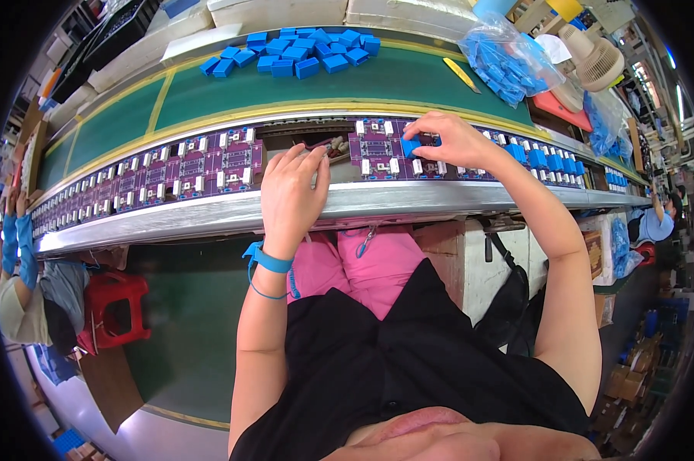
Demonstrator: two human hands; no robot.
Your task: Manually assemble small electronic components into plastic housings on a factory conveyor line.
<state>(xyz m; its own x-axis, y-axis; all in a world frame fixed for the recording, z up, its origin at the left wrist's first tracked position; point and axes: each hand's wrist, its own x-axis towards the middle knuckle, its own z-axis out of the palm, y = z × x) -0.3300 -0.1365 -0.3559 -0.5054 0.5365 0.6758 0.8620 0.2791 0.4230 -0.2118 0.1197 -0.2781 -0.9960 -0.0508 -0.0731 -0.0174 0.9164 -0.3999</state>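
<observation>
A row of purple circuit boards (232, 160) with white connectors runs along the metal rail in front of me. Between thumb and fingers, my right hand (454, 142) pinches a small blue block (410, 146) at the left part of one board. Part of that board is hidden under the hand. My left hand (292, 188), with a blue wrist strap (272, 260), lies over the gap in the row with its fingers stretched out, and it holds nothing that I can see. More blue blocks (554, 162) sit on the boards to the right.
Loose blue blocks (293, 54) lie heaped on the green belt (232, 96). A yellow cutter (461, 75) and a plastic bag of blue pieces (504, 61) lie to their right, near a fan (591, 58). A red stool (116, 307) stands left; co-workers sit at both ends.
</observation>
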